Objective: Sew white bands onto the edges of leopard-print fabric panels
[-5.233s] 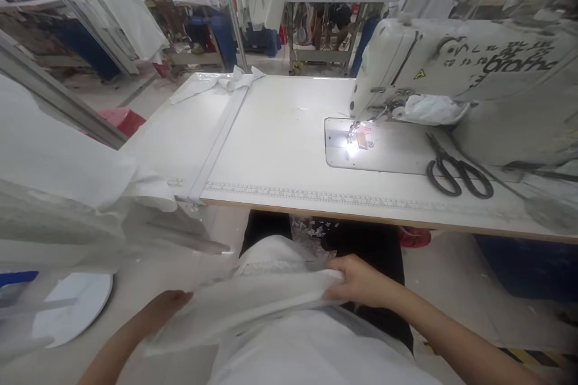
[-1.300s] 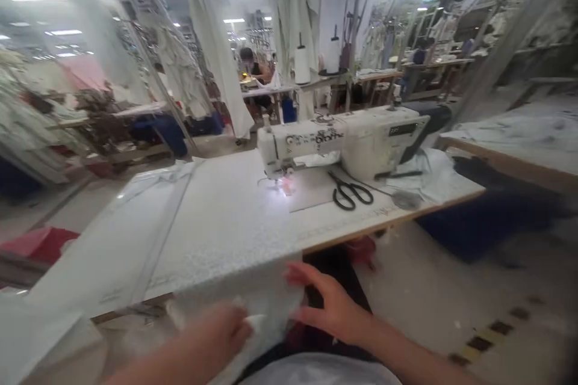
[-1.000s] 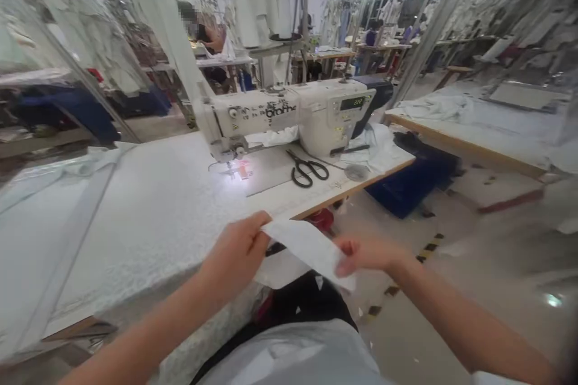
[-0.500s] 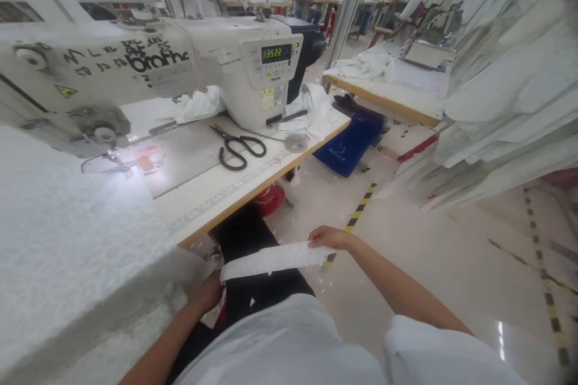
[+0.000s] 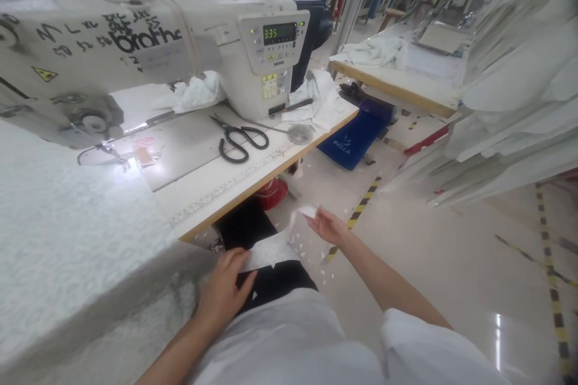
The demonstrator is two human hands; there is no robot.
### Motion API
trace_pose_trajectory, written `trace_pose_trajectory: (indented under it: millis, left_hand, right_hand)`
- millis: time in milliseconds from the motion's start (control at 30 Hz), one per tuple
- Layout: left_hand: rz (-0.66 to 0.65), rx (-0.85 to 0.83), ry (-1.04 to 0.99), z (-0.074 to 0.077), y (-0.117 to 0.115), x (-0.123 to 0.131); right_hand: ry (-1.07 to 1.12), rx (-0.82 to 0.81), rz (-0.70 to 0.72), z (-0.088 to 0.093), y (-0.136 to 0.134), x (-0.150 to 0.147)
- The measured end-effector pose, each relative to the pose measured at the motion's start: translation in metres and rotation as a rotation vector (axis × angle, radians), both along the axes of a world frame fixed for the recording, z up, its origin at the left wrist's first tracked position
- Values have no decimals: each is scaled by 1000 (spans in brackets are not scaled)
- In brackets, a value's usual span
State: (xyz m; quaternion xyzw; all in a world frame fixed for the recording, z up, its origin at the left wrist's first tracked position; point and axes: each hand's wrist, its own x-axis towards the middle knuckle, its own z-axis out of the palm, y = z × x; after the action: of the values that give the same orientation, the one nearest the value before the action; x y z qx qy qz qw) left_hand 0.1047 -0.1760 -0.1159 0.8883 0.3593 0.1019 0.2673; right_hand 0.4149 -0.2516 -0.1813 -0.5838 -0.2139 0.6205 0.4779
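Note:
Between my hands a white fabric strip [image 5: 273, 251] spans my dark-clad lap, its right end raised and folded over. My right hand [image 5: 328, 225] pinches that raised end near the fingertips. At the strip's left end, my left hand [image 5: 226, 283] lies palm down, thumb apart from the fingers, fingertips touching the cloth. A large pale patterned fabric [image 5: 67, 234] covers the left side and drapes off the table by my left forearm. It reaches the lit needle area of the white sewing machine [image 5: 198, 36].
Black scissors [image 5: 237, 138] lie on the sewing table [image 5: 217, 189], near a small round dish [image 5: 300, 133] and crumpled white cloth [image 5: 323, 99]. White garments [image 5: 510, 90] hang at right. Beyond stands another table [image 5: 401, 85]. White scraps dot the floor.
My left hand has come up and right, onto the strip's left part, with its fingers loosened. My right hand has risen slightly, bending the strip's end upward. The view has shifted a little.

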Motion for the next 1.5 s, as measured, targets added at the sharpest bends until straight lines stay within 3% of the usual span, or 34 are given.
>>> trace_pose_trajectory:
  millis: [200,267,367,433,533,600,667,700,733,800,900,967,1067,1133,1233,1300,1367,1500]
  left_hand:
    - [-122,193,106,-12,-9,10]
    - [-123,205,160,-17,-4,7]
    - [-102,164,188,-18,1,3]
    - [-56,112,140,-10,-1,4]
    - [-35,-3,-28,20,-11,15]
    - [-93,-85,-157,49,-18,29]
    - [-149,-167,-235,79,-22,42]
    - [-154,-211,-251,93,-22,45]
    - [-134,-257,-267,105,-20,45]
    - [-15,-353,-324,126,-13,36]
    - [273,-445,-554,150,3,2]
    - [450,-467,-706,161,17,-26]
    - [649,-447,-837,171,46,-64]
    - [692,-440,-864,171,70,-81]
    - [618,-447,-755,162,107,-94]
    - [556,-418,-599,152,130,-97]
    - [531,-358,-469,143,150,-97]
    - [539,-171,-331,132,187,-90]
  right_hand:
    - [-142,53,130,1,-38,-72]
    - [-238,45,147,2,-44,-80]
    - [-421,27,150,15,-43,-65]
    - [-542,34,173,40,-38,-45]
    - [-664,109,304,104,-26,-24]
    - [-701,200,498,156,-12,-28]
    - [-925,399,857,204,7,-45]
    - [-990,487,943,223,18,-55]
    - [-1014,571,953,237,30,-67]
    - [-880,701,812,250,52,-90]
    - [-480,754,671,229,74,-129]
    - [-327,683,772,200,75,-162]
    - [-182,474,784,160,58,-212]
    - [-2,381,810,146,44,-235]
    - [182,287,717,137,36,-246]
    - [111,283,580,129,40,-242]
    - [-97,311,476,118,48,-234]
    - [-507,493,345,95,70,-223]
